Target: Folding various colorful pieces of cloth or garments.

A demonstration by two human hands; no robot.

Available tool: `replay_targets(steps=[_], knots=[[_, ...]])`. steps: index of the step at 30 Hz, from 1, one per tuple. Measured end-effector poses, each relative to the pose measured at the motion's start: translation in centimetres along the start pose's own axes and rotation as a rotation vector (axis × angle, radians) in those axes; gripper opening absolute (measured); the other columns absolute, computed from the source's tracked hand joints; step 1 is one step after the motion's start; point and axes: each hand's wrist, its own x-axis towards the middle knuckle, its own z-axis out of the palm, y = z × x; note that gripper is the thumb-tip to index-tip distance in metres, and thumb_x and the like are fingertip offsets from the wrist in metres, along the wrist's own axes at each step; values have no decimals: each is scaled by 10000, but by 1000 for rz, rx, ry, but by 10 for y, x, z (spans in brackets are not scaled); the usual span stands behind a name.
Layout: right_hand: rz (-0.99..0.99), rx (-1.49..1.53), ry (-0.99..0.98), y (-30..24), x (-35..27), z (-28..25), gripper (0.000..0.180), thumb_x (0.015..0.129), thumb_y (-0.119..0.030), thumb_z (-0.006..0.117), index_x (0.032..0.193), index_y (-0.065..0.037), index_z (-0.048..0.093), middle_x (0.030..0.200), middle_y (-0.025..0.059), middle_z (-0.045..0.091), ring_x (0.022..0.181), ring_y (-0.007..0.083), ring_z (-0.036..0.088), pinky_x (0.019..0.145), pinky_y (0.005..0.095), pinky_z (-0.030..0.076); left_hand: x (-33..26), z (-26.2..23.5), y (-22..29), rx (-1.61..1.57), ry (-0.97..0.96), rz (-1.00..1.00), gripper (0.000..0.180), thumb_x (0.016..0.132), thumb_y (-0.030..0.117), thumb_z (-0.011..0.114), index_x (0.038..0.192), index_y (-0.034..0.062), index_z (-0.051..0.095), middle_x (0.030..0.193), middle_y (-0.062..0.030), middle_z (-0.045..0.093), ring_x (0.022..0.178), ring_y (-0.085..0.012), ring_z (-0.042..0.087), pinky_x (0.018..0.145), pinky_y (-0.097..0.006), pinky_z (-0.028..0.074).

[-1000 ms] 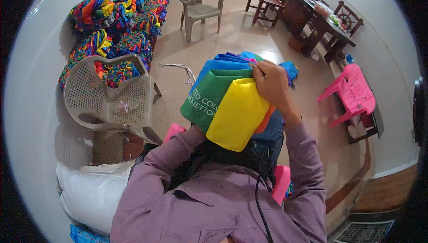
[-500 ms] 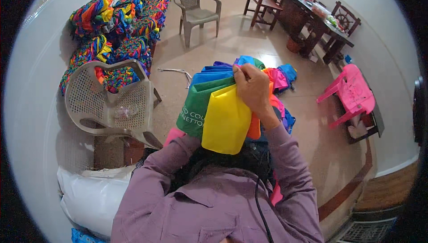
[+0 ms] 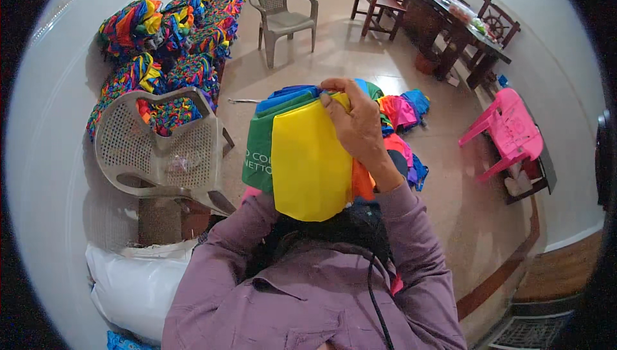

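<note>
1. Yellow bag (image 3: 308, 160) hangs in front of the chest, long axis vertical, now straighter than before.
2. Right hand (image 3: 357, 122) pinches its top edge with the green bag (image 3: 257, 151); the left hand is hidden.

Bright, even indoor light; soft glare on the glossy beige tiled floor (image 3: 360, 54) at 12 o'clock; fisheye rim bends, black corners.
</note>
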Motion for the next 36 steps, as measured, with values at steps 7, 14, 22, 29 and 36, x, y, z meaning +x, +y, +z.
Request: replay_targets(steps=[7, 14, 22, 29, 36], knots=[[84, 70, -48, 3, -5, -7, 219, 987, -114, 679, 1178, -11, 646, 988, 48, 674, 891, 114, 612, 833, 274, 518, -6, 6, 0, -63, 5, -9, 539, 1113, 356, 431, 1579, 100, 340, 1544, -142, 456, 1364, -289, 511, 1140, -448, 450], [1, -6, -50, -7, -9, -2, 272, 952, -147, 737, 1167, -8, 648, 977, 44, 669, 888, 120, 618, 785, 271, 531, -7, 9, 7, -122, 11, -11, 551, 1115, 372, 418, 1587, 103, 324, 1556, -138, 442, 1377, -286, 497, 1151, -447, 439], [167, 84, -145, -22, -13, -6, 220, 945, -160, 746, 1058, 4, 653, 882, 49, 649, 810, 135, 622, 722, 281, 519, -7, 8, 19, -197, 37, -18, 565, 1118, 390, 403, 1597, 107, 306, 1569, -134, 426, 1393, -283, 480, 1164, -446, 426], [55, -52, -56, -16, -13, 1, 224, 944, -172, 750, 1031, 7, 647, 840, 73, 632, 793, 137, 625, 711, 286, 517, -18, 6, 24, -269, 77, -20, 577, 1121, 406, 389, 1606, 110, 290, 1581, -130, 411, 1407, -280, 466, 1175, -445, 415], [12, -118, -66, -12, -10, -5, 266, 920, -178, 776, 1063, 5, 647, 868, 83, 652, 823, 153, 649, 750, 287, 533, -17, 8, 14, -334, 111, -14, 588, 1123, 420, 378, 1614, 113, 276, 1591, -127, 399, 1419, -278, 453, 1185, -444, 405]])
